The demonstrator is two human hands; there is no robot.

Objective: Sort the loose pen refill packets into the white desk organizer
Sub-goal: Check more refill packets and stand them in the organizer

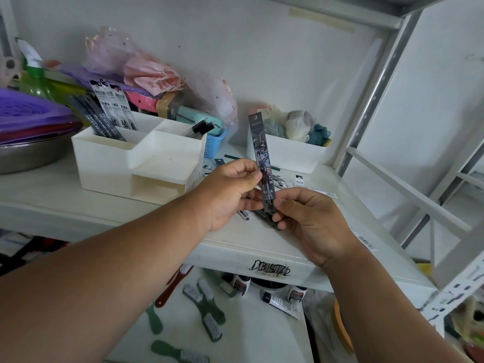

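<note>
Hands were both on one refill packet [262, 163] near the middle of the frame, so this was the pick-up-and-check part of the job, as far as I could judge. The left hand [230, 193] pinched the packet about halfway up between thumb and fingers, and the right hand [309, 221] clamped the bottom end. It stood nearly upright, a long dark strip with printed artwork, held above the white shelf [52, 200] and touching nothing else.

Left of centre sat the white organizer [104, 163], well apart from the packet. Its tall back compartment at the left already had a bunch of packets [112, 111] leaning in it, and another compartment further right held a few dark ones [200, 127]. More loose packets [306, 186] were lying flat on the shelf right behind and under the hands, so the sorting looked partway done, not close to finished.

Next move, I'd guess, needed one hand to let go and the other to carry the strip up and left, then drop it end-first into whichever slot matches. Which slot that is, I couldn't tell from the print.
</note>
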